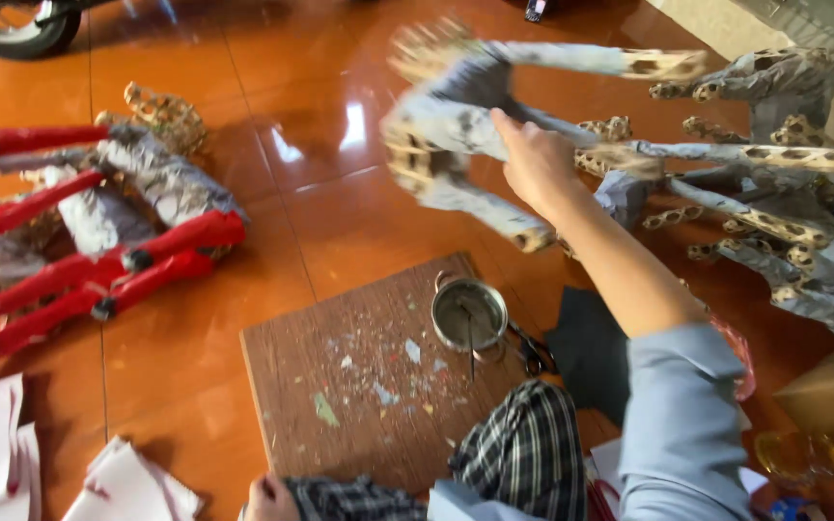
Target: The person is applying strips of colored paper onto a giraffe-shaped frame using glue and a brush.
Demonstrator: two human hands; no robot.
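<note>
My right hand grips a grey paper-wrapped frame with its long arms fanning sideways, lifted ahead of me above the floor. My left hand sits low by my knee, its fingers hidden.

Floor: glossy orange-brown tiles, thin grout lines, bright light glare far centre. Wheel at far left edge. Paler strip of floor far right. Worn wooden board lies on tiles, near centre.
</note>
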